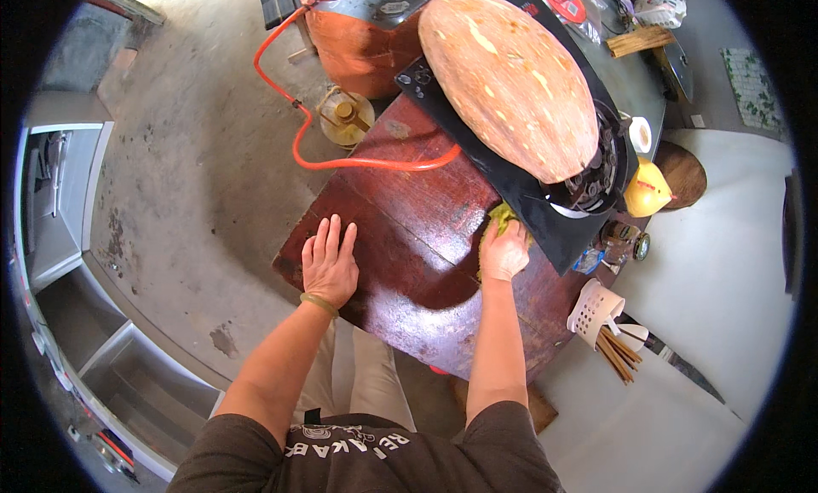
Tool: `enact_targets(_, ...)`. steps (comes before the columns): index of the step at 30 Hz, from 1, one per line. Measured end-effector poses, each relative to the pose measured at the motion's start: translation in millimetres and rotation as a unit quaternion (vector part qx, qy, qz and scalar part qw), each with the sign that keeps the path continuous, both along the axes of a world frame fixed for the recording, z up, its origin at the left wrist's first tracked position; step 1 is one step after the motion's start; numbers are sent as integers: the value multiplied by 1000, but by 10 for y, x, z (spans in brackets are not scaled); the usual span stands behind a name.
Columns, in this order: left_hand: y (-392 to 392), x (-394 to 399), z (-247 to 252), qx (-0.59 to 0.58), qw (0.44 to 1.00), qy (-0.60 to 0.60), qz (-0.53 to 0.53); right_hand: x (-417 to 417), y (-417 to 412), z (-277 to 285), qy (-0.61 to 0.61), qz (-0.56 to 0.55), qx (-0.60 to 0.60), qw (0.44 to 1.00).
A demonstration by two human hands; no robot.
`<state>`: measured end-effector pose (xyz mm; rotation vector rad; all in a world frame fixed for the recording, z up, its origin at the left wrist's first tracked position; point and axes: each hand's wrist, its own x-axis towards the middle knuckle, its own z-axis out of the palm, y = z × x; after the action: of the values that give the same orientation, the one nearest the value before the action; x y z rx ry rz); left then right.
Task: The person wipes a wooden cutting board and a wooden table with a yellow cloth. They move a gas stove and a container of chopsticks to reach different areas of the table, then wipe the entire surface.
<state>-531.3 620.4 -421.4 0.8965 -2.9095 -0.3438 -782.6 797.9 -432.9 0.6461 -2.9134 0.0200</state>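
Observation:
My left hand [330,264] rests palm down near the left edge of a dark red wooden table [383,282], fingers spread a little and holding nothing. A bangle circles that wrist. Under my right hand [505,253] is a yellow-green cloth [503,213], pressed against the tabletop and partly hidden by the fingers. Just beyond it lies the edge of a black gas stove [556,244]. A large, long orange pumpkin [505,84] sits on the stove and covers much of it; a burner [591,176] shows at its right end.
An orange gas hose [377,165] crosses the table's far left part. Behind stands an orange covered object [364,55]. Along the right are a yellow chick-shaped object [647,189], glass jars [620,240] and a white perforated holder [594,306] with chopsticks [618,355]. Open drawers [147,391] stand at left.

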Motion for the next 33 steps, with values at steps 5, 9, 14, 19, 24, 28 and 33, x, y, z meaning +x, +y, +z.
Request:
enact_targets(5,-31,66,-32,11,1000,7,1,24,-624,174,-164,-234,73,956)
enact_targets(9,23,-41,7,17,1000,13,-4,26,-1029,-111,-8,-29,-12,999)
enact_targets(14,0,-35,-21,-23,1000,-17,-7,17,-1017,69,-43,130,-15,990)
enact_targets(19,-42,32,-7,-34,999,-19,2,-126,-125,59,-68,-41,34,996)
enact_targets(24,17,-23,-12,-7,1000,2,-1,-172,87,-71,14,-111,45,993)
enact_targets(28,6,-7,11,-9,1000,-5,4,-64,-676,111,-34,-90,41,995)
enact_targets(33,8,-50,-9,-37,999,-1,-8,-12,-986,56,-19,82,-32,996)
